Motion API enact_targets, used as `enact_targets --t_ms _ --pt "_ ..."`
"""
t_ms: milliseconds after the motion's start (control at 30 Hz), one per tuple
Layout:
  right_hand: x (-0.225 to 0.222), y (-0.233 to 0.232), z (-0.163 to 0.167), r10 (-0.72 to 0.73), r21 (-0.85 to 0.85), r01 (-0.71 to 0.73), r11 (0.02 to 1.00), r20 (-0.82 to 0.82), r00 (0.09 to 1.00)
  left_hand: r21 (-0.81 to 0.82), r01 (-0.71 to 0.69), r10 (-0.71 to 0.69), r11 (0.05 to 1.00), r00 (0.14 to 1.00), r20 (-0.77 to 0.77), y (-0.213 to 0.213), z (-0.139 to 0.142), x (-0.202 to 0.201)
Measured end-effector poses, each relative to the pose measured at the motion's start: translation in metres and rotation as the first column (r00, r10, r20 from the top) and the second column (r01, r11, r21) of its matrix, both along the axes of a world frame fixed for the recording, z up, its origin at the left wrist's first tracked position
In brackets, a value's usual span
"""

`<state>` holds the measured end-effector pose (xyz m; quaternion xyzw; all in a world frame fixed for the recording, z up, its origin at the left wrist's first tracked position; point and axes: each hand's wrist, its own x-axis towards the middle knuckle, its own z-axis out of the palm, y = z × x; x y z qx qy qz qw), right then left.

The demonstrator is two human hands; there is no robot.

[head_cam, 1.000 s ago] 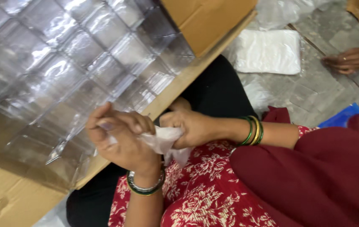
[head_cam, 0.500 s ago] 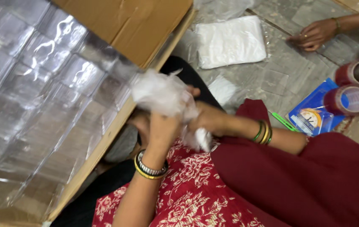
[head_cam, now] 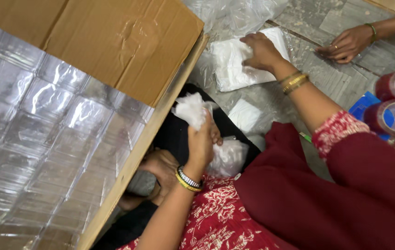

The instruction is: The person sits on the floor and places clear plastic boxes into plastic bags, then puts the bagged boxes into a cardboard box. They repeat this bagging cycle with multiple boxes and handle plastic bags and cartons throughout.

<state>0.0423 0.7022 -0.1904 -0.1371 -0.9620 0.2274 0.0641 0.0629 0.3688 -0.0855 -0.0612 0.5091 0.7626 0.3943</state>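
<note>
The left hand has its fingers clamped round a crumpled white plastic pouch, held up beside the edge of the brown cardboard box lined with silver foil. The right hand lies far right, fingers spread flat, seemingly pinching a flat white packet on the plastic-covered floor. Gripping the packet's edge firmly would lift it cleanly.

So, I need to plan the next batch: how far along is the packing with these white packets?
Done: the cardboard box already shows a layer of clear packs. In hand: the left hand grips a crumpled white bundle; the right hand rests on a flat white packet on the floor. Left: a second bundle in the lap and a small white packet lie loose.
</note>
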Motion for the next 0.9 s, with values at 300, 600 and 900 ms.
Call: enact_targets --t_ms 300,600,900 --pt "0.007 -0.005 0.007 -0.201 0.138 0.148 0.979 0.605 0.77 -0.007 0.095 -0.095 0.995 0.995 -0.012 -0.013 -0.032 -0.009" --pt "0.07 -0.018 0.014 -0.234 0.17 0.188 0.967 0.311 0.921 -0.081 -0.057 0.031 0.995 0.957 -0.289 -0.032 -0.009 0.015" --pt "0.176 -0.034 -0.001 -0.575 -0.745 0.5 0.443 0.191 0.795 0.14 -0.299 0.325 0.944 0.763 -0.559 -0.079 0.033 0.04"
